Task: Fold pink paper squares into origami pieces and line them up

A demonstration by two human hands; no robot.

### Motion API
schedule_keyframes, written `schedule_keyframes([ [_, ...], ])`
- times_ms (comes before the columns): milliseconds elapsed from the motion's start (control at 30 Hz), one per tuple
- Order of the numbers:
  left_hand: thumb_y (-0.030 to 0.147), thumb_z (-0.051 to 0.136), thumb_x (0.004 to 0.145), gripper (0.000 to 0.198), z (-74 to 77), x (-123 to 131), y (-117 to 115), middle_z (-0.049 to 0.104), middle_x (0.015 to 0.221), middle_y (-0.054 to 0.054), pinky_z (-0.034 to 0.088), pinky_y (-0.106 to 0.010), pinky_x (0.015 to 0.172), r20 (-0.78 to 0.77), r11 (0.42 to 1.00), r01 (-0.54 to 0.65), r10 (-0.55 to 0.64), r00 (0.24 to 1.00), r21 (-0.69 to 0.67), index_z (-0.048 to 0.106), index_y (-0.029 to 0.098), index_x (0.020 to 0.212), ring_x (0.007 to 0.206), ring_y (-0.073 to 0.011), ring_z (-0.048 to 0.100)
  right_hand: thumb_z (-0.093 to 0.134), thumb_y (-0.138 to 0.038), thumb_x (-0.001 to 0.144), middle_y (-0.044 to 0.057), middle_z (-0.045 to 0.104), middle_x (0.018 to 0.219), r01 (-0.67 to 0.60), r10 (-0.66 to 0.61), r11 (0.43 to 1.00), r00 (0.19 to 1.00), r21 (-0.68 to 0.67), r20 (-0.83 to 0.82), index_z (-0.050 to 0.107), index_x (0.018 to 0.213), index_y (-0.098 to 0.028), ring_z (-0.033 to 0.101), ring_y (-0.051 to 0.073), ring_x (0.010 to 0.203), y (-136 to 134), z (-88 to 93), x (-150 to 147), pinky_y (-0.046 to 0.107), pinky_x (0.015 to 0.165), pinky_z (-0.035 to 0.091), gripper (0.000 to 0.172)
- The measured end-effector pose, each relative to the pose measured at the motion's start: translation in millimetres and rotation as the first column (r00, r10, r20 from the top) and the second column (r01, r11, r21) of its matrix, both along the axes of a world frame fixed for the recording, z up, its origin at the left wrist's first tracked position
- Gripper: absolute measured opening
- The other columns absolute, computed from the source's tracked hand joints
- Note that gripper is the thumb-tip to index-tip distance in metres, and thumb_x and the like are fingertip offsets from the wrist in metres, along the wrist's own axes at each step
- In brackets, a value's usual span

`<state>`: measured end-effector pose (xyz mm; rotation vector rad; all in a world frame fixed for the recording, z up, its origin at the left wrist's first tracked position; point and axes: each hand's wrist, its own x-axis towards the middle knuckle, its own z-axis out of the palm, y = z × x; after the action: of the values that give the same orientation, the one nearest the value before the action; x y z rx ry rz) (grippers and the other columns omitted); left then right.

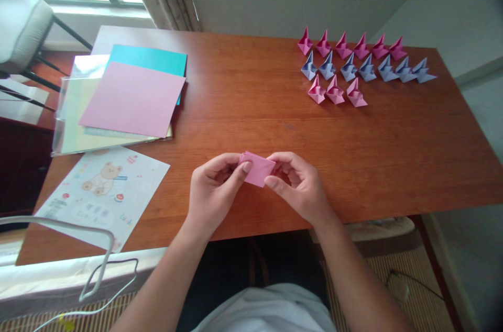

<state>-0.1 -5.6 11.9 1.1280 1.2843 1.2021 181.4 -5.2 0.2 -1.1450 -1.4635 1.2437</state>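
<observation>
A small piece of folded pink paper (259, 170), layered and roughly four-sided, is held above the near part of the wooden table. My left hand (215, 185) pinches its left end, thumb on top and fingers behind. At its right edge, my right hand (299, 183) grips the paper between thumb and curled fingers. The fingers behind the paper are partly hidden.
Folded paper figures stand in rows at the back right: dark pink (343, 46), lavender (349, 67) and lighter pink (335, 91). Pink (131, 99) and teal (157, 59) sheets lie stacked at left, above a bear-printed sheet (141, 169). A white cable (90, 312) runs lower left.
</observation>
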Motion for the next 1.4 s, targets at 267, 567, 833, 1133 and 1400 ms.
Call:
schedule_keyframes([
  [267, 0.023, 0.080, 0.084, 0.012, 2.7, -2, 0, 0.076, 0.093, -0.003, 0.056, -0.022, 0.078, 0.170, 1.000, 0.018, -0.018, 0.985, 0.002, 0.074, 0.020, 0.094, 0.087, -0.0147, 0.071, 0.068, -0.035, 0.094, 0.002, 0.073, 0.092, 0.021, -0.027, 0.994, 0.998, 0.108, 0.055, 0.068, 0.090, -0.026, 0.069, 0.019, 0.087, 3, 3.4, -2, 0.035, 0.079, 0.058, 0.010],
  [567, 0.016, 0.071, 0.088, 0.004, 5.6, 4, 4, 0.072, 0.098, -0.007, 0.054, -0.026, 0.078, -0.233, 0.965, 0.229, -0.195, 0.953, 0.126, 0.074, 0.017, 0.085, 0.089, -0.0169, 0.068, 0.069, -0.031, 0.094, 0.003, 0.078, 0.098, 0.143, -0.136, 0.986, 0.987, 0.086, -0.088, 0.065, 0.095, -0.026, 0.074, 0.021, 0.095, -4, 3.4, -3, 0.039, 0.084, 0.061, 0.006],
  [833, 0.026, 0.071, 0.090, 0.009, 2.6, 0, 3, 0.069, 0.089, -0.006, 0.050, -0.028, 0.068, -0.088, 0.976, 0.205, -0.199, 0.976, 0.069, 0.076, 0.018, 0.090, 0.081, -0.0182, 0.064, 0.073, -0.030, 0.091, 0.001, 0.073, 0.094, 0.135, -0.135, 0.989, 0.991, 0.051, -0.018, 0.070, 0.098, -0.027, 0.070, 0.018, 0.087, 1, -2.0, -2, 0.033, 0.077, 0.059, 0.009],
  [1133, 0.016, 0.069, 0.089, 0.013, 0.9, 4, 3, 0.068, 0.101, -0.006, 0.053, -0.025, 0.068, -0.177, 0.975, 0.165, -0.139, 0.974, 0.146, 0.075, 0.019, 0.100, 0.088, -0.0165, 0.065, 0.071, -0.016, 0.092, 0.001, 0.073, 0.097, 0.167, -0.158, 0.971, 0.985, 0.169, -0.067, 0.073, 0.093, -0.027, 0.069, 0.018, 0.093, 2, -2.3, -1, 0.033, 0.081, 0.056, 0.010],
  [1400, 0.004, 0.064, 0.087, 0.026, -5.4, 1, -3, 0.069, 0.115, -0.006, 0.058, -0.029, 0.079, -0.406, 0.944, 0.136, -0.002, 0.914, 0.300, 0.074, 0.021, 0.104, 0.102, -0.0190, 0.069, 0.064, -0.004, 0.092, 0.004, 0.075, 0.106, 0.111, -0.241, 0.908, 0.927, 0.405, 0.286, 0.073, 0.100, -0.025, 0.071, 0.018, 0.102, -4, -1.4, 0, 0.034, 0.092, 0.057, 0.024],
])
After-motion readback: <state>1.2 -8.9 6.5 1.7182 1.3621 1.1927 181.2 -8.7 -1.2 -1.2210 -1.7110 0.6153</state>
